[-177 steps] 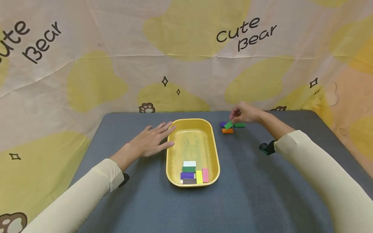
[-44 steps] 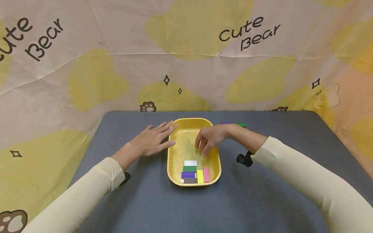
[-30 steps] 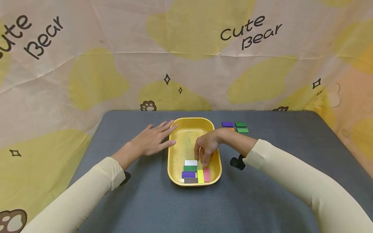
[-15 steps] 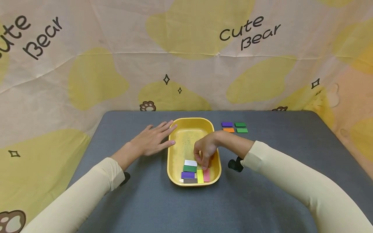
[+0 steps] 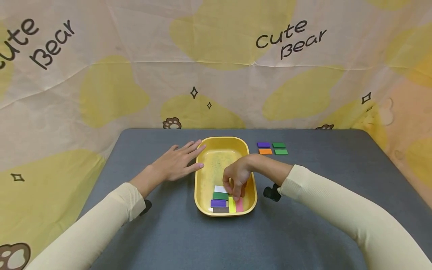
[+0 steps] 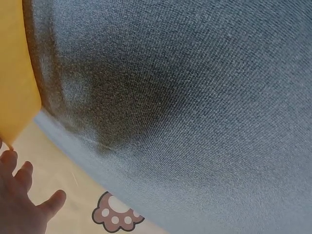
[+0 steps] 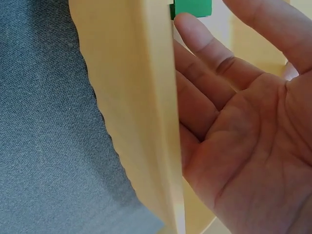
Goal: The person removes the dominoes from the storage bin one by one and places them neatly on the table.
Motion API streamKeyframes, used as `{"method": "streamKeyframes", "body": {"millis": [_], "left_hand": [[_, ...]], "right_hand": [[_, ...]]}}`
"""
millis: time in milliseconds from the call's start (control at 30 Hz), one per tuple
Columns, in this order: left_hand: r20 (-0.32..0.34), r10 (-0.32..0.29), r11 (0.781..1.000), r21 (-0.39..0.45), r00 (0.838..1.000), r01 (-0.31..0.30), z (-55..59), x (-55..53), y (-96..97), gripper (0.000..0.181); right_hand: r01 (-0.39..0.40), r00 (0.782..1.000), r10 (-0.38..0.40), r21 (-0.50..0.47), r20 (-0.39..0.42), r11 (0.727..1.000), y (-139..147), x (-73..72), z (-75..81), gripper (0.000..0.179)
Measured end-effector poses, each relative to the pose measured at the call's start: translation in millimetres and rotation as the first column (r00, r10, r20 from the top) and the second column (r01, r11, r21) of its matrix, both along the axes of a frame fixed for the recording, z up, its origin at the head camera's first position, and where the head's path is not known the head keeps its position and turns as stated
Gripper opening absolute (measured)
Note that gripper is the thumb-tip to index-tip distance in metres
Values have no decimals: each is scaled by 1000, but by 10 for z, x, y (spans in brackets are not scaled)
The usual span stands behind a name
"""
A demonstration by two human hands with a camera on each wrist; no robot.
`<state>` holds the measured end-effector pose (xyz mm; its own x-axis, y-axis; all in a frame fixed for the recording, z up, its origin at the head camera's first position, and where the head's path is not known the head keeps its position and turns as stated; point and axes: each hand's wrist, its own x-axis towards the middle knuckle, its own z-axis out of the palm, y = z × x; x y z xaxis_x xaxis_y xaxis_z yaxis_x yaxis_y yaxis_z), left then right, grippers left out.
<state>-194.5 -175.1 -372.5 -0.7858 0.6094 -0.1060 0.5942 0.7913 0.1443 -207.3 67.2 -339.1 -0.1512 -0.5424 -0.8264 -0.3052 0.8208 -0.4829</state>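
Note:
A yellow tray stands mid-table. In its near end lie a white block, a green block, a purple block, a dark grey block, a yellow block and a pink block. My right hand reaches down into the tray, thumb and fingers apart. Its fingertips are right by the white, green, yellow and pink blocks. The right wrist view shows a fingertip beside the green block. My left hand lies with spread fingers at the tray's left rim.
Behind the right arm, on the grey table, sit another purple block, an orange block, a dark green block and a light green block. A patterned cloth hangs along the table's back edge.
My right hand has set the light green block on the table and moved into the tray, then nearer its blocks. The white and green blocks there have tilted slightly. My left hand stays put.

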Motion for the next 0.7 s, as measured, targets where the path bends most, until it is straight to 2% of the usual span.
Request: {"method": "streamKeyframes", "body": {"millis": [367, 700], "left_hand": [[0, 0, 1000, -1, 1000, 0, 9, 1, 3, 73], [-2, 0, 1000, -3, 1000, 0, 14, 20, 8, 73]], "right_hand": [[-10, 1000, 10, 2, -28, 1000, -27, 5, 19, 26], [-77, 996, 77, -2, -47, 997, -57, 63, -6, 17]]}}
